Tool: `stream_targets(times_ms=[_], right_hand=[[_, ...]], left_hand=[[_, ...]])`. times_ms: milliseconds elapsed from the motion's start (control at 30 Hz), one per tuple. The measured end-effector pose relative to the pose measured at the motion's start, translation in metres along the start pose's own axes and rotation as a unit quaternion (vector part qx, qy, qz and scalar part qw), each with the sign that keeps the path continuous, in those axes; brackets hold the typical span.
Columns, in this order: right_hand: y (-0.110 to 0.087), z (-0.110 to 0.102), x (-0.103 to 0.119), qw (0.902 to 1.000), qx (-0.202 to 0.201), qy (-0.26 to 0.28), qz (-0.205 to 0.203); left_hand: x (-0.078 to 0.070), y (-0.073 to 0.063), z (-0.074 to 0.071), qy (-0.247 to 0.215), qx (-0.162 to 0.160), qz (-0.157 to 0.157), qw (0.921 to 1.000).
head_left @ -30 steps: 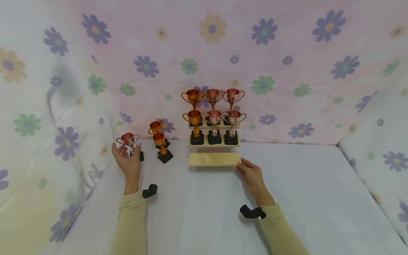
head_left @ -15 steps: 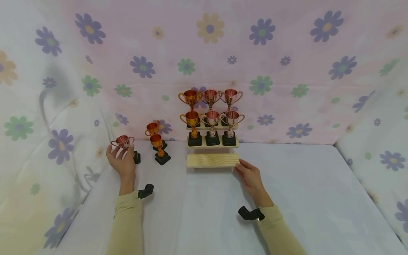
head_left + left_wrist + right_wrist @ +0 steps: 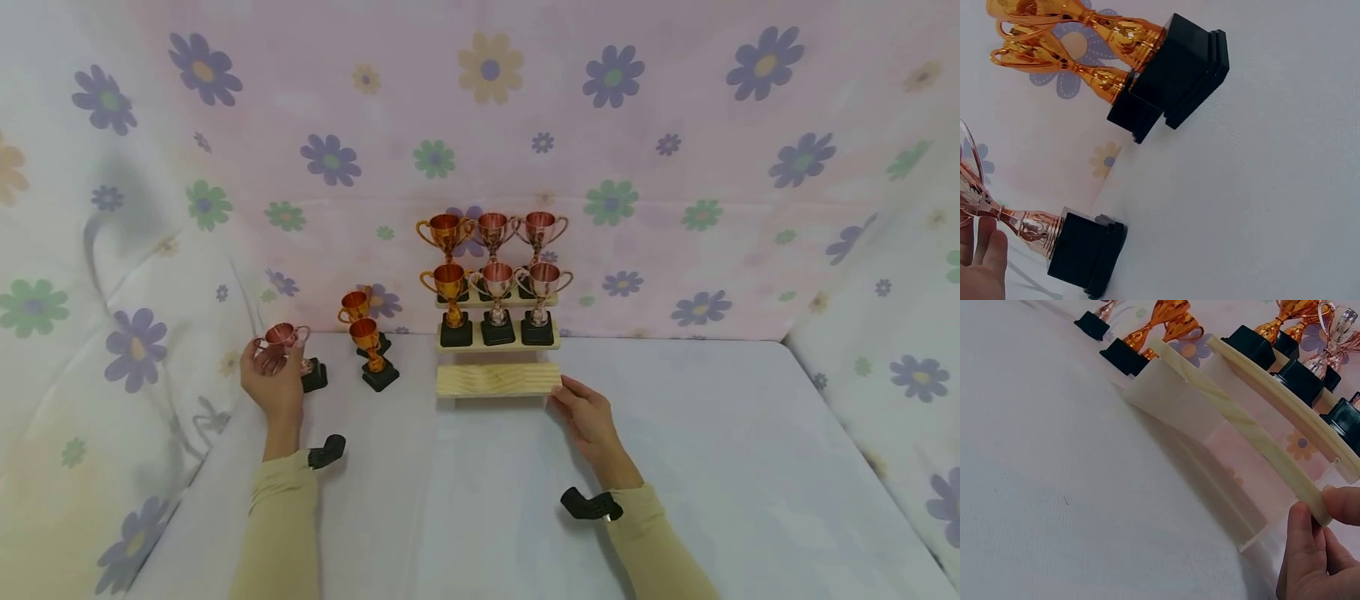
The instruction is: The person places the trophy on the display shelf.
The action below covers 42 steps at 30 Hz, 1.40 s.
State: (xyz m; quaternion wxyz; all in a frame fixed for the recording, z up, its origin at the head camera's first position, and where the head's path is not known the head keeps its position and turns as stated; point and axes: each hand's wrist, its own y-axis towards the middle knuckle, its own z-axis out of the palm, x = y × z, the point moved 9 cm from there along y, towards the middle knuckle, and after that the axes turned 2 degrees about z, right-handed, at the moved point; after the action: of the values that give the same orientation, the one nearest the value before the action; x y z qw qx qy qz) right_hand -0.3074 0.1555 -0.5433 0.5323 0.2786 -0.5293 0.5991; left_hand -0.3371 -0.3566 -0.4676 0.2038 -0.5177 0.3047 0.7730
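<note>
My left hand (image 3: 273, 387) grips a small rose-gold trophy (image 3: 281, 335) by its cup, fingers at the bowl and handles. The trophy leans left, its black base (image 3: 1082, 250) low over the white tabletop. Just right of it, two gold trophies (image 3: 365, 335) stand on the table, one behind the other. My right hand (image 3: 588, 417) pinches the right end of the lowest wooden shelf (image 3: 498, 380) of a tiered stand, thumb on top and fingers below in the right wrist view. That shelf is bare. On the middle shelf (image 3: 447, 347) stand one gold and two rose-gold trophies.
The top shelf (image 3: 553, 300) behind also bears one gold and two rose-gold trophies. Pale side supports (image 3: 1172, 400) carry the stand. A flowered cloth backdrop (image 3: 675, 250) rises behind the table (image 3: 675, 458) and along both sides.
My left hand has shifted left, tilting the rose-gold trophy further over. My right hand keeps its pinch on the shelf end. The whole head view has drifted slightly.
</note>
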Motion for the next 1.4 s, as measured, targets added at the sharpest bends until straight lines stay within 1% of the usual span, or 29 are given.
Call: stream_targets(times_ms=[100,167,333,400,467,567,633,700,767,833,900,1000,1133,1267,1333,1400], right_hand=[[-0.001,0.0,0.0,1.0,0.0,-0.004,0.005],[-0.001,0.0,-0.001,1.0,0.002,-0.005,0.007],[-0.002,0.0,0.001,1.0,0.005,0.005,0.006],[-0.001,0.0,0.001,0.9999,0.006,0.01,0.005],[-0.001,0.0,0.002,0.9999,0.008,0.012,0.005],[-0.001,-0.001,0.002,0.9999,0.006,0.009,0.012],[-0.001,-0.002,0.002,0.9998,0.003,0.008,0.016],[-0.001,-0.001,0.002,0.9998,0.002,0.008,0.019],[-0.001,-0.001,0.002,0.9998,0.003,0.006,0.02],[-0.001,0.0,0.001,0.9998,0.005,0.007,0.02],[-0.002,0.001,0.001,0.9998,0.005,0.008,0.02],[-0.002,0.002,0.0,0.9996,0.008,0.017,0.019],[0.0,0.002,-0.001,0.9995,0.011,0.02,0.019],[0.001,0.002,-0.002,0.9996,0.011,0.018,0.019],[0.001,0.001,-0.002,0.9996,0.008,0.019,0.02],[0.001,0.001,-0.002,0.9996,0.006,0.018,0.022]], left_hand=[[-0.004,-0.001,-0.003,-0.031,0.002,-0.008,0.9995],[-0.01,-0.004,-0.006,-0.039,0.002,-0.005,0.9992],[-0.033,-0.014,-0.014,-0.038,-0.01,0.028,0.9988],[-0.04,-0.017,-0.015,-0.034,-0.007,0.032,0.9989],[-0.045,-0.02,-0.015,-0.029,0.005,0.033,0.999],[-0.053,-0.026,-0.012,0.01,0.036,0.032,0.9988],[-0.059,-0.032,-0.008,0.035,0.064,0.032,0.9968],[-0.065,-0.038,-0.001,0.061,0.1,0.033,0.9926],[-0.069,-0.046,0.006,0.069,0.135,0.031,0.9879],[-0.073,-0.054,0.014,0.091,0.169,0.033,0.9808],[-0.078,-0.063,0.022,0.116,0.2,0.041,0.9721],[-0.082,-0.077,0.037,0.132,0.242,0.055,0.9597],[-0.084,-0.098,0.06,0.103,0.293,0.071,0.9479],[-0.086,-0.121,0.084,0.08,0.334,0.089,0.9349],[-0.087,-0.132,0.096,0.071,0.352,0.093,0.9285],[-0.087,-0.143,0.109,0.06,0.368,0.091,0.9234]])
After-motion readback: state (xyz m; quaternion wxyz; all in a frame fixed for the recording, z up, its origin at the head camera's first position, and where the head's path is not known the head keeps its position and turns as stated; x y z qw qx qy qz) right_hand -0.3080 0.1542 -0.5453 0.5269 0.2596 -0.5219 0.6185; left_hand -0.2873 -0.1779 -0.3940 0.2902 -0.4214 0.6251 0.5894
